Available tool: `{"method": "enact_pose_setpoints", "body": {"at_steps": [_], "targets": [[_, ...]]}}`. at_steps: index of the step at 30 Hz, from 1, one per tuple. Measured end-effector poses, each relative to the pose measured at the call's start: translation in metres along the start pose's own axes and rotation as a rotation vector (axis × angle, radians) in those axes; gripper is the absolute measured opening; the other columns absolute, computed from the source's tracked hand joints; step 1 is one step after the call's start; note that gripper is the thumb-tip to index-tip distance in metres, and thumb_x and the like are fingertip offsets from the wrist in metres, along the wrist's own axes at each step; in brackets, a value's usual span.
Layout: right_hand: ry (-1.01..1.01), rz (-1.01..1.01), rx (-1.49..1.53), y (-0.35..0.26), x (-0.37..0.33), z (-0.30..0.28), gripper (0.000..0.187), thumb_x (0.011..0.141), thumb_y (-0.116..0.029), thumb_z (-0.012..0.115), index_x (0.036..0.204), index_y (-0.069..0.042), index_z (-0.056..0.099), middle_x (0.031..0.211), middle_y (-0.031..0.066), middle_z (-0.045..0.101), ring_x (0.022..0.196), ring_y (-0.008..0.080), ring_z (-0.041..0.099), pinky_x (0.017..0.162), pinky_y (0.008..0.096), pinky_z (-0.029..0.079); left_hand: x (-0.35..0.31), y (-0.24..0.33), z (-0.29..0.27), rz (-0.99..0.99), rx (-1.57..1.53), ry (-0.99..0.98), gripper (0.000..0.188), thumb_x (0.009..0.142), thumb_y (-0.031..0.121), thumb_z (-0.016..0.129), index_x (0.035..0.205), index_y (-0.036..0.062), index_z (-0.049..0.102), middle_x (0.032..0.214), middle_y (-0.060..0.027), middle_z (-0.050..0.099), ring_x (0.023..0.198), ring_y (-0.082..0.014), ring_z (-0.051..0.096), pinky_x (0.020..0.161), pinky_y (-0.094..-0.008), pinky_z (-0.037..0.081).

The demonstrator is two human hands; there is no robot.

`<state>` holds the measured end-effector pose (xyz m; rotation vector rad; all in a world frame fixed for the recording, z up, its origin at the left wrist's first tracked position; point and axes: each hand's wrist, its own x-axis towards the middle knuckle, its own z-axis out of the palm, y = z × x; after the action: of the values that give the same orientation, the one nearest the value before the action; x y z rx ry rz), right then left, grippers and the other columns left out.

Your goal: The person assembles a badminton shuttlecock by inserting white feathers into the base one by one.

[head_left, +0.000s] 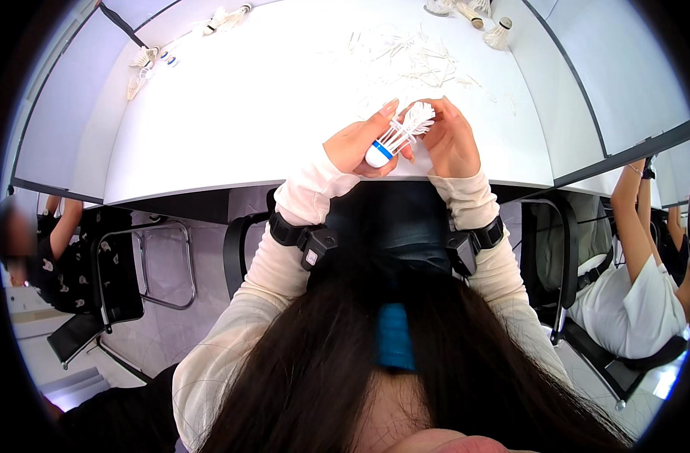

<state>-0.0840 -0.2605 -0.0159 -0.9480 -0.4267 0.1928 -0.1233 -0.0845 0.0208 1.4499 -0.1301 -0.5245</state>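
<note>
A white shuttlecock (396,139) with a blue band round its rounded base is tilted over the table's near edge, its feathers pointing up and to the right. My left hand (351,143) is closed round the base end, with the thumb lying along the shaft side. At the feather end, the curled fingers of my right hand (457,145) meet the feathers from the right. Some of those fingertips are hidden behind the feathers. The feathers look short and ragged.
Loose white feather pieces (428,64) are strewn over the far right of the white table (239,113). More shuttlecocks (498,34) lie at the back right, others (143,57) at the far left. Partitions (586,83) flank the table. Other people sit on both sides.
</note>
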Motion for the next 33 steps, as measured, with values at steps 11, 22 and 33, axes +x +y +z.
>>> {"method": "enact_pose_setpoints", "body": {"at_steps": [11,22,33], "targets": [[-0.004,-0.025,0.048,0.0,0.0,-0.005,0.04,0.097,-0.032,0.051,0.114,0.002,0.064,0.12,0.0129,0.061,0.095,0.014,0.052,0.079,0.0273,0.04,0.002,-0.001,0.001,-0.026,0.009,0.026,0.07,0.097,0.061,0.025,0.084,0.0054,0.065,0.051,0.0013,0.043,0.042,-0.0077,0.033,0.041,-0.0226,0.026],[-0.05,-0.026,0.022,0.002,0.001,-0.009,0.041,0.097,-0.031,0.05,0.118,0.003,0.062,0.125,0.0154,0.059,0.096,0.0139,0.053,0.079,0.0273,0.042,0.003,-0.003,0.001,-0.012,-0.011,0.036,0.07,0.098,0.06,0.022,0.086,0.0043,0.063,0.05,0.0008,0.043,0.041,-0.0073,0.03,0.039,-0.0225,0.023],[-0.061,-0.092,-0.063,0.005,0.002,-0.011,0.041,0.097,-0.027,0.051,0.124,0.003,0.059,0.122,0.0121,0.06,0.094,0.0153,0.054,0.075,0.0271,0.044,0.006,-0.01,-0.003,0.066,-0.116,0.047,0.072,0.098,0.06,0.022,0.089,0.0015,0.062,0.052,-0.0011,0.046,0.04,-0.006,0.029,0.038,-0.0225,0.024]]}}
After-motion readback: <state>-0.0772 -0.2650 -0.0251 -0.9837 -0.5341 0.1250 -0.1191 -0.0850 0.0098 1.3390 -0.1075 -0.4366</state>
